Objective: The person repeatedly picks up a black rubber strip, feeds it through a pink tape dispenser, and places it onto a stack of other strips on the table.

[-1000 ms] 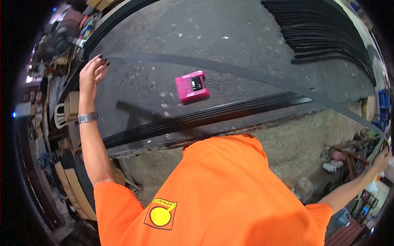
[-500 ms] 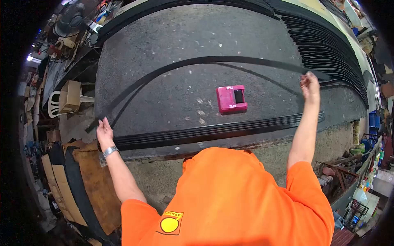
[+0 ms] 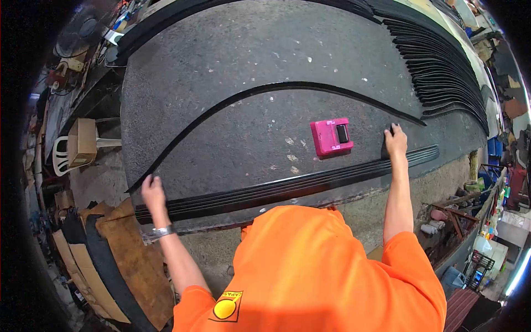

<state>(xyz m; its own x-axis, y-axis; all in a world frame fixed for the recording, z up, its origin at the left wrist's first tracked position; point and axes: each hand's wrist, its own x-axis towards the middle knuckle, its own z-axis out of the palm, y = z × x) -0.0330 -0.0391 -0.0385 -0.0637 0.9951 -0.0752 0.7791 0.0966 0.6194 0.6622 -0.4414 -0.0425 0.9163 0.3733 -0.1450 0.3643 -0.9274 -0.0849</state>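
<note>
A long, thin black strip (image 3: 265,86) lies in an arch across the dark tabletop, its left end beside my left hand. My left hand (image 3: 154,196) is slightly blurred, its fingertips apart and right at the strip's inner edge. My right hand (image 3: 395,143) is over the table, below and left of the strip's right end, fingers parted with nothing in them. Between the arch and several parallel black strips (image 3: 287,186) along the near edge sits a pink box (image 3: 325,138) with a black roller-like part.
Many black strips (image 3: 442,72) are bunched side by side at the table's (image 3: 188,72) right. More dark strips (image 3: 166,21) run along the far edge. Left of the table, a cardboard box (image 3: 83,143) sits on a white chair (image 3: 61,155); brown sheets (image 3: 135,260) lean below.
Both hands have let go of the strip, which now lies on the table. My right hand has moved left and nearer my body; my left hand has shifted slightly right and nearer.
</note>
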